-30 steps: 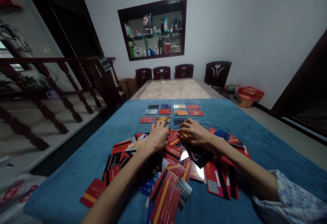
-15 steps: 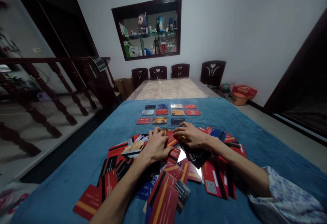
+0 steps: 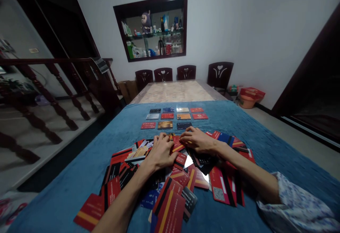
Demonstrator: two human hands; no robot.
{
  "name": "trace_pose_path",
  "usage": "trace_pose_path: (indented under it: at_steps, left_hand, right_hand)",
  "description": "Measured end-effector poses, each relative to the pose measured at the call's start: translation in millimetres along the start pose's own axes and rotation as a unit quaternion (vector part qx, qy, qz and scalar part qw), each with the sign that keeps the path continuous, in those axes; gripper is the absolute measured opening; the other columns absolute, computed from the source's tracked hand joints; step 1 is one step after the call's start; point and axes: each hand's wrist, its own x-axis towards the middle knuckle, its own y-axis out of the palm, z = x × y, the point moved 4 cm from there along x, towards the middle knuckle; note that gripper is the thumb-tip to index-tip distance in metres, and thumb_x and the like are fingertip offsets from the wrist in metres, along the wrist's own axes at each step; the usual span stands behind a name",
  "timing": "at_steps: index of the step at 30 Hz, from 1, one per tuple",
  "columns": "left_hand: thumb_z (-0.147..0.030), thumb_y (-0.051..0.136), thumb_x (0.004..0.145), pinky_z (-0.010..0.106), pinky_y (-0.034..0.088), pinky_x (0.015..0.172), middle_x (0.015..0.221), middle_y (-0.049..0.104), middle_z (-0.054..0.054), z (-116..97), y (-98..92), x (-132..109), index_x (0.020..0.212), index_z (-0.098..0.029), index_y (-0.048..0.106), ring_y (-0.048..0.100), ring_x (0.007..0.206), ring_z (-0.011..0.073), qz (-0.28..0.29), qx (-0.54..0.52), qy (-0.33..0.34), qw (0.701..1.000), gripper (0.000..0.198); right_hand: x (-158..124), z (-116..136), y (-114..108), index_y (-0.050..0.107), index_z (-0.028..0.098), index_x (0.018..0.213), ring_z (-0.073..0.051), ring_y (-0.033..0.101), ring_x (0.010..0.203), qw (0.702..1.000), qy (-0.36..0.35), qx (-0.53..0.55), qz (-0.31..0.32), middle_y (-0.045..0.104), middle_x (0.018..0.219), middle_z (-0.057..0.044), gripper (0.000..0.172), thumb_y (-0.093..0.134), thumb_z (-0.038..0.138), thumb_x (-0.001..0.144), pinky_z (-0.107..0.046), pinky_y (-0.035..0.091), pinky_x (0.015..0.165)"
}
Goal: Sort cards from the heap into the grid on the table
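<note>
Pressing on the card pile [image 3: 180,176] at the table's [image 3: 87,155] near end, my left hand [image 3: 160,151] and right hand [image 3: 199,140] lie flat, grip wide, holding nothing; these thin, stiff, slick cards want pinching by an edge, and sorted rows [image 3: 174,116] lie beyond

"Where are the hands?"

"Both on the heap of cards [image 3: 172,179]. The left hand [image 3: 160,151] lies palm down, fingers loose. The right hand [image 3: 198,140], just beside it, has its fingertips on a red card [image 3: 176,146]. I can't tell whether it pinches."

"And farther up the blue cloth [image 3: 252,126]?"

"Three neat rows of cards [image 3: 174,116], then bare table [image 3: 176,91] and chairs [image 3: 220,73]."
</note>
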Motion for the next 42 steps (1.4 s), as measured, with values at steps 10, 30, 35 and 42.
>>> trace_pose_path:
  at_steps: [10,30,35,42]
  left_hand:
    - [-0.011,0.052,0.082,0.044,0.036,0.089,0.097,0.069,0.008,4.0,-1.6,3.7,0.096,-0.019,0.07,0.049,0.107,0.0266,-0.027,-0.016,-0.01,0.999,0.024]
    - [0.0,0.041,0.081,0.038,0.041,0.088,0.106,0.067,0.009,10.8,-0.1,5.8,0.132,-0.02,0.054,0.053,0.102,0.0237,-0.066,-0.055,-0.062,0.994,0.056]
    - [0.0,0.041,0.081,0.039,0.04,0.091,0.108,0.067,0.009,8.4,-1.6,5.0,0.131,-0.019,0.053,0.052,0.104,0.024,-0.06,-0.047,-0.067,0.995,0.055]
    - [-0.002,0.042,0.083,0.039,0.04,0.091,0.106,0.067,0.008,5.6,-3.3,5.7,0.125,-0.02,0.057,0.051,0.104,0.0246,-0.055,-0.038,-0.061,0.996,0.048]
  right_hand:
    - [0.5,-7.2,-6.4,0.069,0.022,0.115,-0.027,0.047,0.109,0.999,-0.024,0.0,-0.04,0.07,0.11,-0.009,0.029,0.053,0.021,0.091,-0.042,0.039,0.089]
    - [3.6,-6.9,-1.9,0.062,0.021,0.124,-0.023,0.055,0.095,0.991,0.035,-0.03,-0.128,0.07,0.102,-0.011,0.037,0.053,0.012,0.089,-0.035,0.042,0.078]
    - [6.0,-7.2,4.6,0.058,0.02,0.125,-0.023,0.054,0.098,0.989,0.066,-0.047,-0.123,0.068,0.107,-0.011,0.038,0.055,0.013,0.088,-0.035,0.041,0.08]
    - [7.1,-5.4,7.0,0.061,0.023,0.124,-0.021,0.054,0.091,0.984,0.087,-0.092,-0.123,0.068,0.098,-0.009,0.035,0.054,0.016,0.091,-0.033,0.035,0.078]
